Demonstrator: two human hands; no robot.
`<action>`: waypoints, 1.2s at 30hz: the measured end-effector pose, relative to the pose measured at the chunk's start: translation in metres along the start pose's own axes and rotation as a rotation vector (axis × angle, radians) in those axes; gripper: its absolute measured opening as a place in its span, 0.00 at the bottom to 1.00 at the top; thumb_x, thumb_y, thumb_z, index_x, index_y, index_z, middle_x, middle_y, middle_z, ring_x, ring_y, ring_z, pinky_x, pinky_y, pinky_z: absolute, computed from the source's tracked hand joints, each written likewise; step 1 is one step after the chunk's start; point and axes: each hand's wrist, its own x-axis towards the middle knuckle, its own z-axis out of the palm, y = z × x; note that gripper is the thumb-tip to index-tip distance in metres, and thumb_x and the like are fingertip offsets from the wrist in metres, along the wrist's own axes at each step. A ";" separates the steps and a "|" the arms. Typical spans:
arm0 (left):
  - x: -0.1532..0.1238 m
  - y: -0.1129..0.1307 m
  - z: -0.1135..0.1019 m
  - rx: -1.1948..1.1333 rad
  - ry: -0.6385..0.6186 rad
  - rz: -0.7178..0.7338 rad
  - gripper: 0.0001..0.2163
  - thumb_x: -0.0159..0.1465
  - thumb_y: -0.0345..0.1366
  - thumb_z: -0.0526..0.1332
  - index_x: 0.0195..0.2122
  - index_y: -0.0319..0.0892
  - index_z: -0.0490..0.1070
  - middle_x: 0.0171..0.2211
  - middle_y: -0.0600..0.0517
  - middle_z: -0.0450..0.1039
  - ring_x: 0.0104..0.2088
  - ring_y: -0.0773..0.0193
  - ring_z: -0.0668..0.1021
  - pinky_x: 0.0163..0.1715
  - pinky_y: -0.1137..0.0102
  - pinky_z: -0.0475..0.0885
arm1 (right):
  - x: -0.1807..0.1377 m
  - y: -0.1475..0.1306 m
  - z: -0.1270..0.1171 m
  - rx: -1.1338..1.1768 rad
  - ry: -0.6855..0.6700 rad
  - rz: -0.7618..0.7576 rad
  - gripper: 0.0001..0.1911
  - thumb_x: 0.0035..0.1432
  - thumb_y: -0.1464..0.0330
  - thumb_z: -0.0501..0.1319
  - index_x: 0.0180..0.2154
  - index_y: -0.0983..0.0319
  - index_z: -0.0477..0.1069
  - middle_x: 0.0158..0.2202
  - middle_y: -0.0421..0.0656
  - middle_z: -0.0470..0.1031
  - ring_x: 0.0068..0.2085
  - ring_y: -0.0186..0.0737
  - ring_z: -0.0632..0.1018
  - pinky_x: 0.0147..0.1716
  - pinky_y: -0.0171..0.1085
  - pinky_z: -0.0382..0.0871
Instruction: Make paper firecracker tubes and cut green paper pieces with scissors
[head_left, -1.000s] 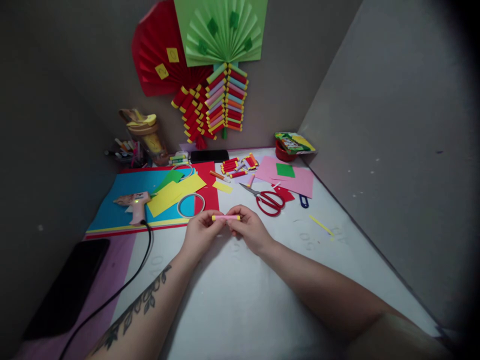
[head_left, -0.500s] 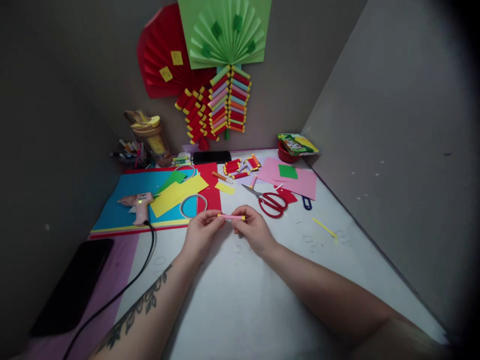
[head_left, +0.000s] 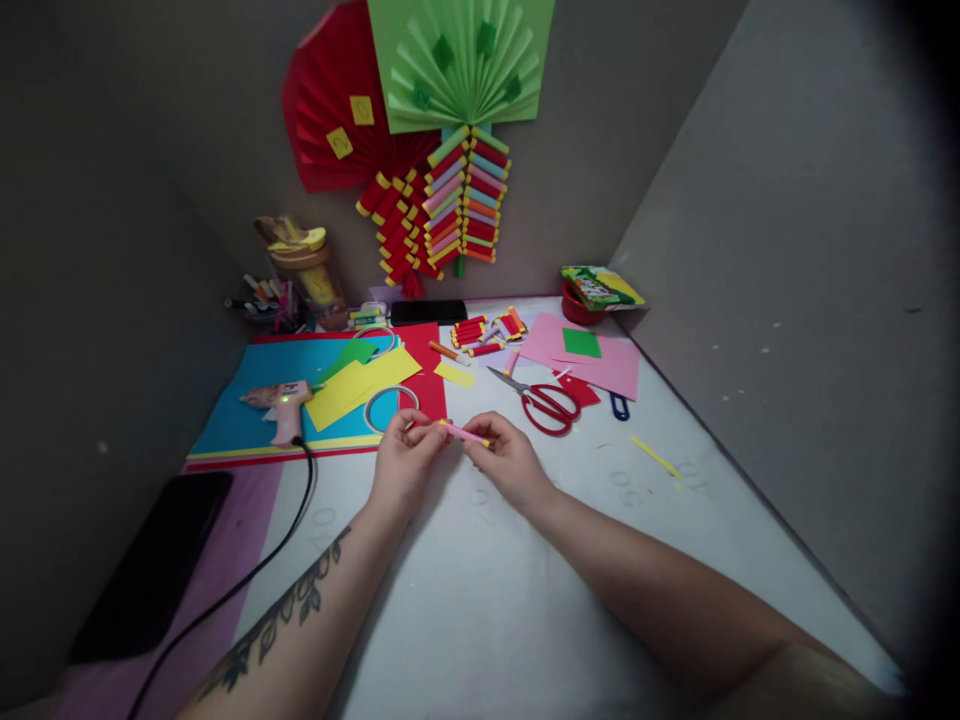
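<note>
Between my two hands is a thin pink paper tube (head_left: 466,434) with yellow bands at its ends, tilted down to the right. My left hand (head_left: 409,452) pinches its left end, and my right hand (head_left: 501,452) grips the right end. Red-handled scissors (head_left: 550,408) lie just beyond my right hand, blades pointing left. Past them, several finished red, yellow and purple paper tubes (head_left: 480,335) are heaped near a lone pink tube (head_left: 511,362). A roll of tape (head_left: 391,413) rests on the coloured sheets by my left hand.
To the left, a pink glue gun (head_left: 283,408) with a black cord lies on blue paper (head_left: 247,408). A black phone-like slab (head_left: 154,565) is at the left edge. Paper fans (head_left: 465,70) with tube strings hang on the back wall. A yellow strip (head_left: 655,457) lies right.
The pink tube has tipped from nearly level to slanting, its right end lower. Both hands still hold it, and the whole view has shifted slightly.
</note>
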 end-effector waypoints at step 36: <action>0.002 -0.001 -0.006 0.196 -0.128 -0.006 0.06 0.52 0.35 0.64 0.26 0.39 0.71 0.22 0.55 0.71 0.24 0.71 0.70 0.26 0.77 0.62 | -0.001 -0.002 -0.002 -0.097 -0.115 -0.079 0.12 0.50 0.73 0.58 0.39 0.59 0.70 0.38 0.41 0.72 0.40 0.38 0.73 0.42 0.38 0.67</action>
